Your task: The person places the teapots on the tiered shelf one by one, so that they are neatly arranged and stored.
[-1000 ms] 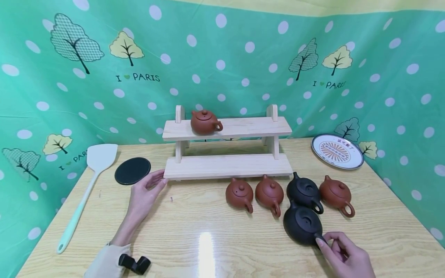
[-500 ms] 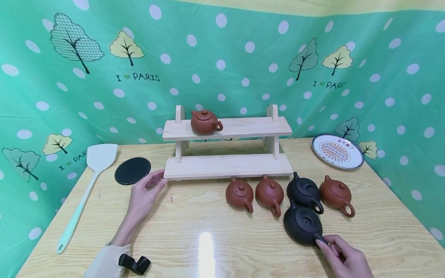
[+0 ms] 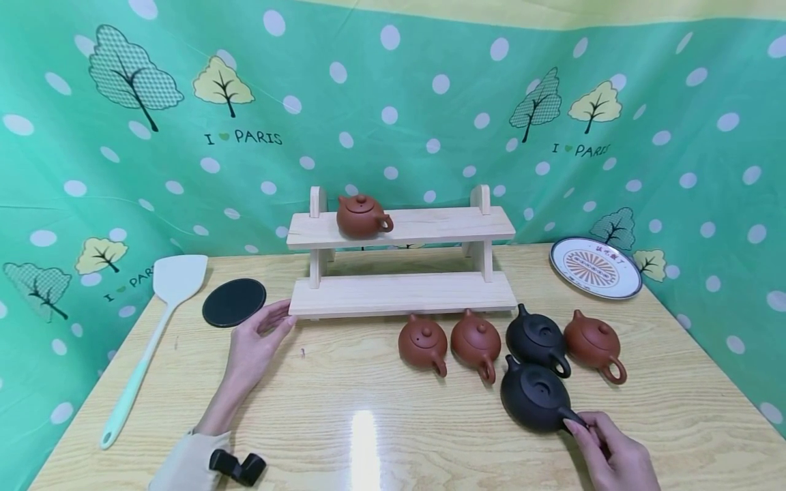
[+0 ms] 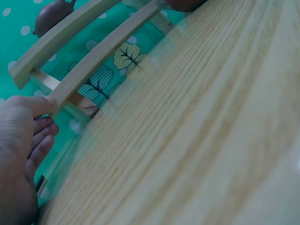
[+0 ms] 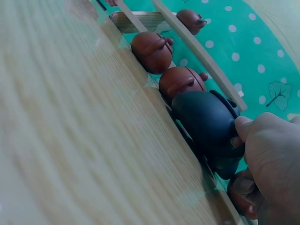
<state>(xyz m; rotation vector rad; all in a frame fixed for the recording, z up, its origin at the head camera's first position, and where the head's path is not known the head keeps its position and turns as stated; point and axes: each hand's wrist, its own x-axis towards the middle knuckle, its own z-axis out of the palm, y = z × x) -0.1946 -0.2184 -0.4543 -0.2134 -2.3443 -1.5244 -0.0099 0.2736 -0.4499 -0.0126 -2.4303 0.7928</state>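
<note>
My right hand [image 3: 614, 453] pinches the handle of a black teapot [image 3: 534, 402] between thumb and fingers. That pot is nearest me, its spout pointing away and left; in the right wrist view its dark body [image 5: 204, 124] is close over the table. Behind it is a second black teapot [image 3: 535, 337], flanked by reddish-brown teapots [image 3: 476, 344] on the left and one brown teapot [image 3: 592, 341] on the right. My left hand [image 3: 256, 351] grips the left end of the lower plank of a two-tier wooden rack [image 3: 402, 293]. Another brown teapot [image 3: 361, 217] sits on the upper plank.
A white plate [image 3: 594, 267] with a blue rim leans at the back right. To the left lie a black round mat [image 3: 235, 302] and a white spatula [image 3: 166, 300] with a mint handle. A green patterned cloth [image 3: 393, 102] hangs behind the table.
The black teapot in my right hand has turned slightly: its spout has moved left, off the other black pot, and its handle has swung right. My left hand has stayed on the rack.
</note>
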